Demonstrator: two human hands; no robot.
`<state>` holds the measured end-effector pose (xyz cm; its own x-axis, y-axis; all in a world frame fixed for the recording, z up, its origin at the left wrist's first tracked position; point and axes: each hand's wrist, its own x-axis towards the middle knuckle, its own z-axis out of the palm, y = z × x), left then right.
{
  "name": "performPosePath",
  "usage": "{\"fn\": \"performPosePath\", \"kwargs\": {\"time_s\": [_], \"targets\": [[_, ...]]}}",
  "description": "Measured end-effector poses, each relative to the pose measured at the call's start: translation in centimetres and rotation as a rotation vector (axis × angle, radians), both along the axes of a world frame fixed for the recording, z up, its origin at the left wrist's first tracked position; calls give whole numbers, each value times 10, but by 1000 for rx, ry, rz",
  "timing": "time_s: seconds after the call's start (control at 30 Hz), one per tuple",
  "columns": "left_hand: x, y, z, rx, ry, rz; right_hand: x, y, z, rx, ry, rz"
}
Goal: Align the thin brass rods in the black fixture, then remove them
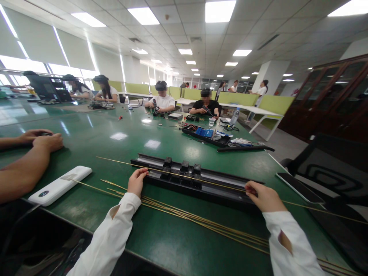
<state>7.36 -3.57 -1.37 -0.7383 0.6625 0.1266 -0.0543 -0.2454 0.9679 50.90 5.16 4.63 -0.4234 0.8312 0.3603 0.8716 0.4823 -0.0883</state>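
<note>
A long thin brass-coloured rod point(212, 181) stretches across the view, pinched by my left hand point(138, 181) near its left part and by my right hand point(260, 194) farther along. Under the rod lies a long black rail assembly point(221, 191) with small black blocks point(184, 165) around its middle. My left hand is at the assembly's left part, my right hand at its right end. Several more thin rods point(186, 215) lie in a loose bundle on the green table point(161, 245), nearer to me, passing by both sleeves.
A white power bank point(61, 184) and another person's hands point(47, 140) are at the left. A tool tray point(205, 134), bottle point(235, 116) and cup point(212, 122) stand farther back. A phone-like slab point(299, 187) lies at the right edge, beside a black chair point(330, 168).
</note>
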Motion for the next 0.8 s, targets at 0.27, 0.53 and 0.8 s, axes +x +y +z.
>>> {"fn": "performPosePath", "kwargs": {"time_s": [0.27,0.53,0.8], "targets": [[5,-2,6,-37,19,10,-45,-18,-4,75,-15,158],[6,-2,6,-39,18,10,-72,-32,-4,196,-19,198],[6,-2,6,-28,16,10,-69,-31,-2,227,-15,192]]}}
